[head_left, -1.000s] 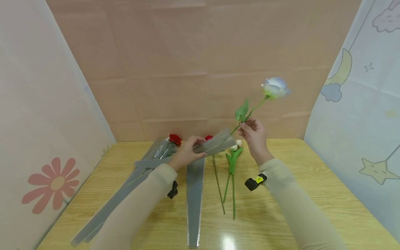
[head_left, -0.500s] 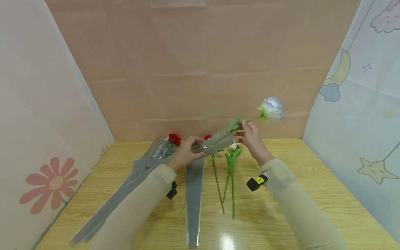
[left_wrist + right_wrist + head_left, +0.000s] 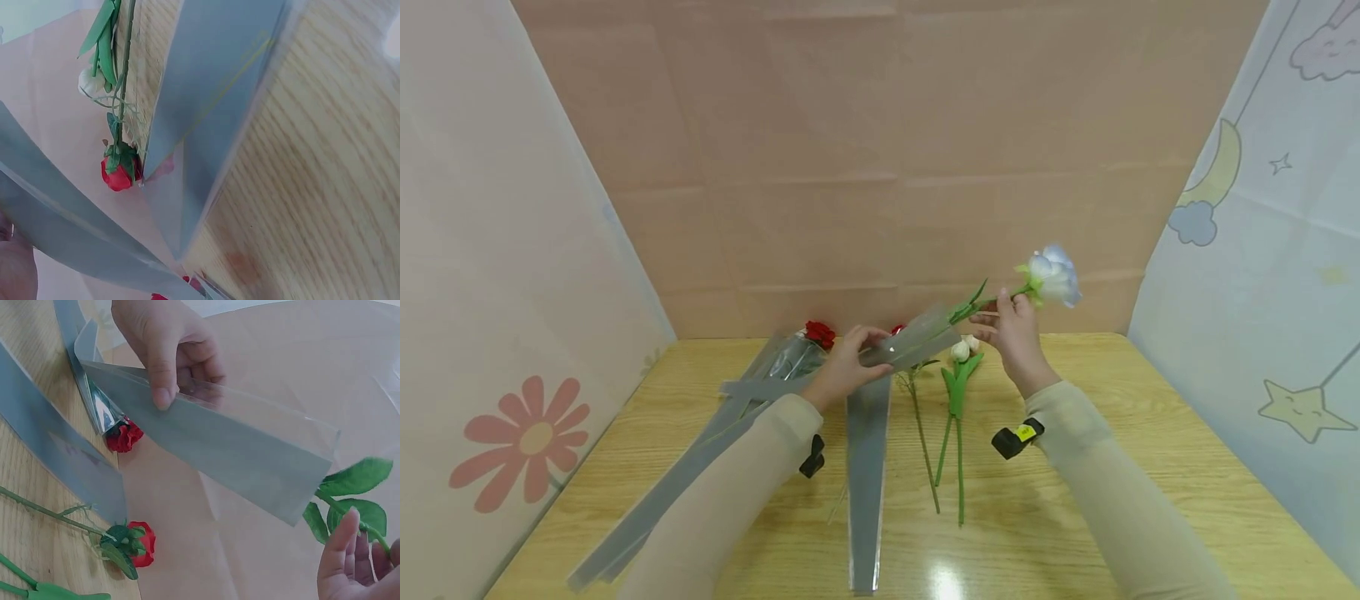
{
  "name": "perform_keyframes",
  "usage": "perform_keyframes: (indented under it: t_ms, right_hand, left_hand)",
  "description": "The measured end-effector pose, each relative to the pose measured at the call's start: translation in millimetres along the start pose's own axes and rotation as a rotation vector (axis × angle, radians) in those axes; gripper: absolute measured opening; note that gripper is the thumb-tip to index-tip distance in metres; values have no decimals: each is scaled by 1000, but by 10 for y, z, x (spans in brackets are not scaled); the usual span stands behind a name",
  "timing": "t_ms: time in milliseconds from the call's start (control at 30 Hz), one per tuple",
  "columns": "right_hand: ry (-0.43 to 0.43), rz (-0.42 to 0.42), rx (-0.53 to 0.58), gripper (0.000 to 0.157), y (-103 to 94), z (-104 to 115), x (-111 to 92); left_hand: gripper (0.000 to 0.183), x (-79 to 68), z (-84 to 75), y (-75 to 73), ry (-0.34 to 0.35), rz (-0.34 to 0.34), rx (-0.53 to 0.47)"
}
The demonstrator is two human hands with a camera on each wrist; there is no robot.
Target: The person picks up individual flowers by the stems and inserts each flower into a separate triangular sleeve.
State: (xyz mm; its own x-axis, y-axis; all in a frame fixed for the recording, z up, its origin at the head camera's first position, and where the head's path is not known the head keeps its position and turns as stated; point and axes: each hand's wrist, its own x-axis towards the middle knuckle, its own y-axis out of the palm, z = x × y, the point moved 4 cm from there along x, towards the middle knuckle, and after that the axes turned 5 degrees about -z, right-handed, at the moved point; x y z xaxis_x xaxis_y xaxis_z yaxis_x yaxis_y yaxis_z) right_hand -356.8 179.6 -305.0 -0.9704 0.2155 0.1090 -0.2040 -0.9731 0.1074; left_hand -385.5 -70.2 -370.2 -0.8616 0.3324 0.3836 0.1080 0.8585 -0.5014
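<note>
My left hand point(image 3: 848, 367) grips a tapered flower sleeve point(image 3: 917, 342), grey behind and clear in front, its wide mouth toward the right. My right hand point(image 3: 1017, 337) pinches the stem of a pale blue-white artificial flower point(image 3: 1052, 275) close under its bloom. The lower stem runs inside the sleeve. In the right wrist view, green leaves point(image 3: 359, 478) stand right at the sleeve's mouth, and the left thumb presses on the grey side. That view leaves the bloom out.
A second grey sleeve point(image 3: 868, 492) lies flat mid-table. Right of it are a red rose point(image 3: 142, 544) and white tulips point(image 3: 960, 352) with green stems. Leftward lies a wrapped red rose point(image 3: 820, 334) with long grey sleeves. A pink backdrop point(image 3: 887, 167) rises behind the table.
The blue-white flower has come down and left, its stem sliding deeper into the sleeve. My right hand now holds it nearer the bloom. My left hand has hardly moved.
</note>
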Motion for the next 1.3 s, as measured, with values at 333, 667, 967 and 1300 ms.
perform_keyframes:
  t_ms: [333, 667, 967, 1300]
  right_hand:
    - [38, 74, -257, 39, 87, -105, -11]
    - [57, 209, -515, 49, 129, -173, -64]
    - [183, 279, -401, 80, 196, -252, -126]
    - [136, 334, -219, 56, 270, -306, -150]
  left_hand:
    - [46, 11, -23, 20, 28, -10, 33]
    - [47, 11, -14, 28, 32, -21, 26]
    - [45, 6, -31, 37, 31, -31, 35]
    - [44, 7, -33, 35, 35, -50, 18]
